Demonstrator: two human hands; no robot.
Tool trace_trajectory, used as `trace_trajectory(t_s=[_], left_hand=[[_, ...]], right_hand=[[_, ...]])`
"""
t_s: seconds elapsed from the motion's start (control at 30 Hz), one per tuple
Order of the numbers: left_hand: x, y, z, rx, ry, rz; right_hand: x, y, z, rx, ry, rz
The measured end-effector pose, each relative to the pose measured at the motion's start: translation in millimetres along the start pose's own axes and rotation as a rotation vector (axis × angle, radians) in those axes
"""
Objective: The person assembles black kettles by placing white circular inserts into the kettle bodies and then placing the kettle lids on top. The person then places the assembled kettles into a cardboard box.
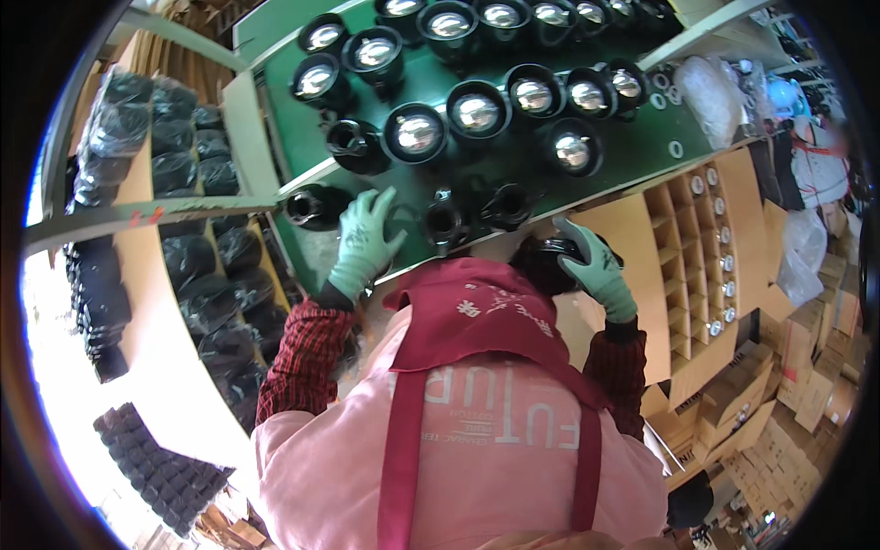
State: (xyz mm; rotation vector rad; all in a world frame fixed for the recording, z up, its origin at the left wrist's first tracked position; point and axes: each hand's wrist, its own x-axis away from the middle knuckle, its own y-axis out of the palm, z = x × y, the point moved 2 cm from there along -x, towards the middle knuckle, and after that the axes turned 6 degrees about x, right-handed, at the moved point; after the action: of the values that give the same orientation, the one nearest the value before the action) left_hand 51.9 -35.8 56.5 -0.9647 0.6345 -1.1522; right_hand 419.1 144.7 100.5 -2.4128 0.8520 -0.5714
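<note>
My left hand (365,236), in a pale green glove, has its fingers spread over the near left of the green table. A black jug (314,207) lies just left of its fingertips, and I see nothing in its grasp. My right hand (596,264), gloved the same way, grips a glossy black jug (543,260) at the table's near edge, close to my apron. Part of that jug is hidden behind the hand and apron. Between my hands are two more black jugs, one (445,223) toward the left and another (510,207) toward the right.
Several black jugs with shiny silver insides (417,134) fill the far table (495,69). White rings (676,148) lie at its right. A divided carton (683,266) with small silver-topped pieces stands at right. Bagged black items (213,293) fill cartons at left, beside a metal frame (151,220).
</note>
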Motion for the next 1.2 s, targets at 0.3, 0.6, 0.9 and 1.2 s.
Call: trace_trajectory(t_s=[0.3,0.6,0.9,1.2], left_hand=[[-19.5,68.3,62.3,-0.096,-0.070,-0.173],[-37.6,65.1,102.1,-0.281,-0.157,-0.056],[-26.2,66.5,91.9,-0.254,-0.324,0.021],[-91.0,51.6,127.3,-0.485,-0.468,-0.203]], right_hand=[[-48.5,-104.2,30.1,0.415,0.036,0.719],[-149.1,-71.5,140.3,0.475,0.350,0.708],[-59.1,-73.2,174.7,0.145,-0.102,0.578],[-165.6,-44.6,143.9,1.118,0.276,0.121]])
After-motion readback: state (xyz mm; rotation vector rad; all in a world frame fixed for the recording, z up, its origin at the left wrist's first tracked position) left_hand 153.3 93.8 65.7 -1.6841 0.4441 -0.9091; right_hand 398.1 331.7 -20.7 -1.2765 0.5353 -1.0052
